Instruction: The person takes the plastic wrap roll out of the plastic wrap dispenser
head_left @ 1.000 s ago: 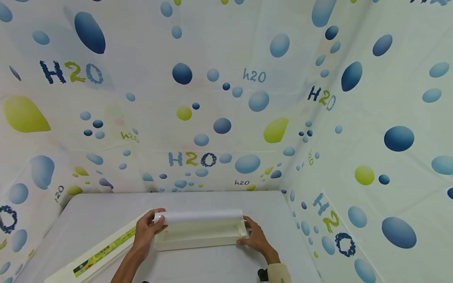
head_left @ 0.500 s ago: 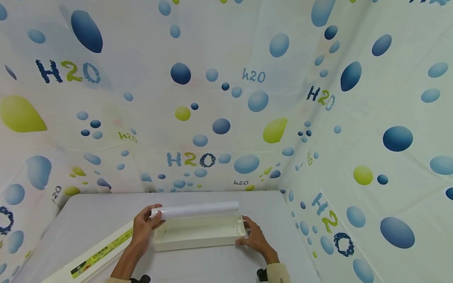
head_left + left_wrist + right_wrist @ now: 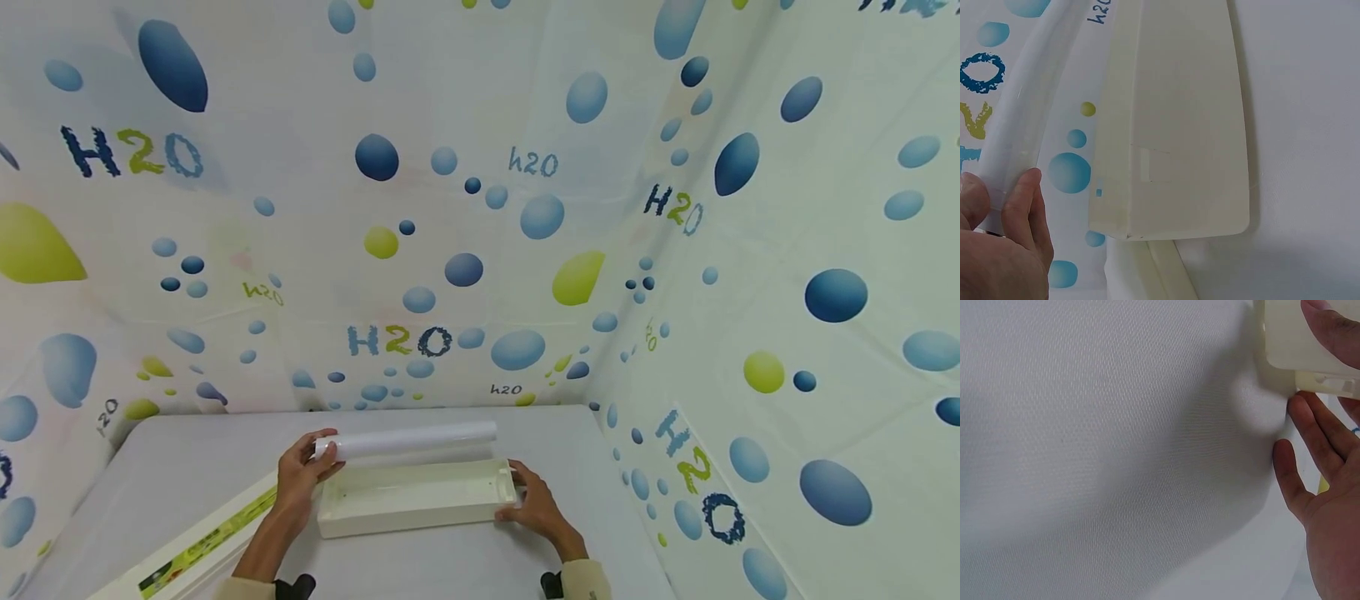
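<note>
In the head view my left hand [image 3: 297,479] grips the left end of a glossy white roll of plastic wrap [image 3: 420,438]. The roll is held level just behind and above a long cream plastic box [image 3: 416,506], which lies open side up. Thumb and fingers pinch the roll [image 3: 1029,112] in the left wrist view, apart from the box [image 3: 1188,112]. At the box's right end my right hand [image 3: 538,504] holds it, thumb in front and fingers behind. The right wrist view shows that thumb on the box [image 3: 1288,337], other fingers spread below its end.
A long cream lid [image 3: 112,587] with a yellow-green label [image 3: 213,537] lies slanted at the left, partly behind my left forearm. White cloth covers the table [image 3: 420,567]. A patterned curtain [image 3: 300,125] rises behind and at the right.
The roll has risen up and back out of the box with my left hand, uncovering the box's inside. My right hand stays at the box's right end.
</note>
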